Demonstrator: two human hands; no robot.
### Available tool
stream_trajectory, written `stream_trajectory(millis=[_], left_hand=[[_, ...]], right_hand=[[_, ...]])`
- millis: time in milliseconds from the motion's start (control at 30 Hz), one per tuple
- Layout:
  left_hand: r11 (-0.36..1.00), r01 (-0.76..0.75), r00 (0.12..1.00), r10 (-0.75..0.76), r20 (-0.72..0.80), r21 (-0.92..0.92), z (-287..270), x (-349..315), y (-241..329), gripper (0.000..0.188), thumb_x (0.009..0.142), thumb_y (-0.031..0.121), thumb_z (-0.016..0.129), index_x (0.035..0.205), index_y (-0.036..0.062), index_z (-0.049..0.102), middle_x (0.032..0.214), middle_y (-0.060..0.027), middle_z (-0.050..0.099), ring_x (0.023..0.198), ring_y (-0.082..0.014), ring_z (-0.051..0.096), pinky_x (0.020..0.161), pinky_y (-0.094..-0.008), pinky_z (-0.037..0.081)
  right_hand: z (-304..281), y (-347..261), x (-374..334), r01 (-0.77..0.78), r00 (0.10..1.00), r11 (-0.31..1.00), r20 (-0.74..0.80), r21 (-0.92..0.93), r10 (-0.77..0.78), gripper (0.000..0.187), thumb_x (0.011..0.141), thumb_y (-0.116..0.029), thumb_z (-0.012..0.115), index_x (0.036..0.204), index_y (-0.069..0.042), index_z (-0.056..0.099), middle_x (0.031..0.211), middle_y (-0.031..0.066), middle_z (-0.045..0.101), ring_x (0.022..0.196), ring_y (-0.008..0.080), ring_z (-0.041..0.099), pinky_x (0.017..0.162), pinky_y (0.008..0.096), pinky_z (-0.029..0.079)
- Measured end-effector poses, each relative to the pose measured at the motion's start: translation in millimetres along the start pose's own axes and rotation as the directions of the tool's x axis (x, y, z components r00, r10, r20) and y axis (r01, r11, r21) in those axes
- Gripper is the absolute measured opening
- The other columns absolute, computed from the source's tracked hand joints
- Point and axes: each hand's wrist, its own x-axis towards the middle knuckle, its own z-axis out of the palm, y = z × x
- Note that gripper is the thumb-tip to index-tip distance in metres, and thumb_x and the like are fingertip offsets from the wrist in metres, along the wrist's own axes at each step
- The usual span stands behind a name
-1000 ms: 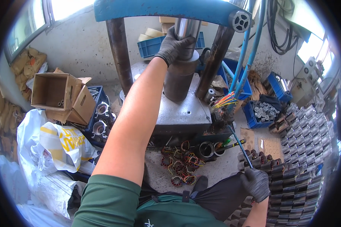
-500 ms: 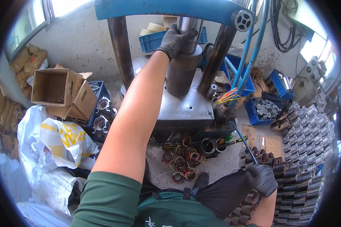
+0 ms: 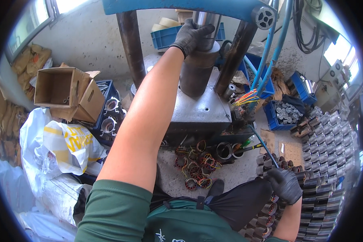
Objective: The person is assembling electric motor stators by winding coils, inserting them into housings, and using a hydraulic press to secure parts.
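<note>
In a dark grey glove, my left hand (image 3: 191, 35) is closed around the lower part of a shiny metal cylinder (image 3: 208, 31). This cylinder stands upright on a thick dark steel block (image 3: 197, 76). The block rests on the metal bed (image 3: 185, 109) of a blue-topped press (image 3: 177, 5), between its two dark columns. The cylinder's upper end passes behind the press's crossbeam. Low on the right, my gloved right hand (image 3: 285, 184) is wrapped around the end of a thin blue lever rod (image 3: 264, 144) that slopes up toward the press.
Wire-wound motor stators (image 3: 197, 165) lie on the floor before the press. Stacked metal cores (image 3: 326, 149) crowd the right side. A blue crate (image 3: 276, 126) holds small metal parts. Cardboard boxes (image 3: 56, 88) and white plastic bags (image 3: 36, 141) fill the left. Blue hoses (image 3: 275, 52) hang beside the press.
The whole view has shifted slightly, moving the scene a little right and up. Both hands keep their grips, the left on the metal cylinder and the right on the lever rod.
</note>
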Motion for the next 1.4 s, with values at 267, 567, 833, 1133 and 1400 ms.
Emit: stream_trajectory(millis=[267,567,833,1133,1400], left_hand=[[1.000,0.002,1.000,-0.002,0.003,0.000,1,0,-4,0.080,0.078,0.056,0.090,0.124,-0.0001,0.057,0.112,-0.0182,0.073,0.103,-0.0261,0.071,0.095,-0.0375,0.055],[1.000,-0.019,1.000,0.019,-0.003,0.003,-1,12,-18,0.083,0.075,0.059,0.090,0.123,-0.0011,0.058,0.112,-0.0192,0.074,0.102,-0.0270,0.072,0.095,-0.0382,0.055],[0.998,-0.008,1.000,0.010,-0.028,0.065,-1,1,-5,0.079,0.076,0.056,0.090,0.122,-0.0010,0.059,0.111,-0.0192,0.074,0.102,-0.0271,0.072,0.095,-0.0376,0.055],[0.998,-0.005,1.000,0.006,-0.023,0.056,-1,-2,-1,0.078,0.076,0.054,0.091,0.121,-0.0014,0.059,0.110,-0.0189,0.074,0.101,-0.0271,0.073,0.095,-0.0376,0.056],[0.999,-0.029,0.999,0.031,-0.041,0.045,3,6,-13,0.080,0.075,0.057,0.091,0.120,-0.0016,0.060,0.109,-0.0188,0.075,0.099,-0.0268,0.073,0.094,-0.0375,0.056]], right_hand=[[-4,1,1,-0.018,1.000,0.996,-0.024,0.088,0.020,0.022,0.088,-0.006,0.069,0.110,-0.003,0.074,0.094,0.0203,0.074,0.089,0.0401,0.072,0.080,0.0470,0.058],[-6,-1,5,-0.056,0.997,0.998,0.061,0.029,0.054,0.019,0.088,-0.006,0.069,0.106,-0.002,0.075,0.099,0.0217,0.074,0.093,0.0409,0.073,0.082,0.0471,0.058],[-9,1,5,-0.028,0.999,0.999,0.037,0.044,0.027,0.023,0.088,-0.007,0.068,0.110,-0.003,0.074,0.095,0.0219,0.074,0.090,0.0411,0.073,0.081,0.0478,0.058],[-9,2,4,-0.020,0.999,0.999,0.042,0.035,0.019,0.024,0.088,-0.003,0.067,0.111,-0.003,0.073,0.095,0.0210,0.075,0.090,0.0393,0.074,0.080,0.0459,0.059],[-11,-7,7,-0.171,0.970,0.971,-0.144,0.166,0.196,0.025,0.086,-0.003,0.068,0.110,-0.002,0.074,0.097,0.0201,0.076,0.092,0.0389,0.074,0.082,0.0456,0.059]])
